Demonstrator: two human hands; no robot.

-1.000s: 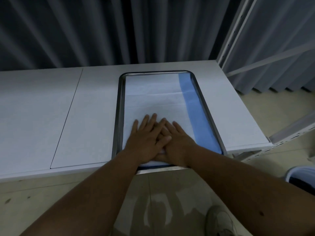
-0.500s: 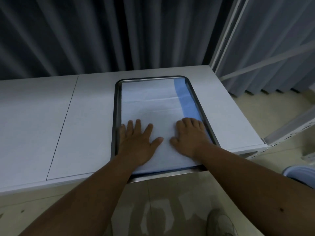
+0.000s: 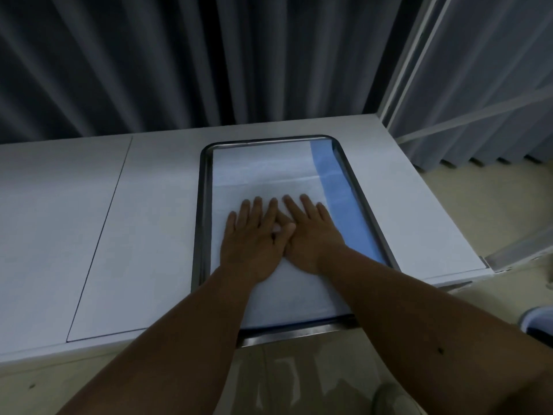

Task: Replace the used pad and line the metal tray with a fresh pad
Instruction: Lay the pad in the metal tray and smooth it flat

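My left hand point(image 3: 254, 238) and right hand point(image 3: 311, 232) lie flat, gripping nothing, thumbs meeting mid-pad; the fresh pad point(image 3: 269, 175) fills the metal tray point(image 3: 201, 235), long axis running away from me.

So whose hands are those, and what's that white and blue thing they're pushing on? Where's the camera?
The camera sits on a person's head and looks down, so you see that person's own arms. There is no robot here. The left hand and the right hand lie flat, fingers straight, side by side and touching, on a pad. The pad is a soft white sheet with a blue strip along its right side. It lies inside a metal tray, and the tray sits on a white table. The hands hold nothing; they only press the pad down. Behind the table hangs a dark curtain. At the bottom you can see the floor and the tip of a shoe.
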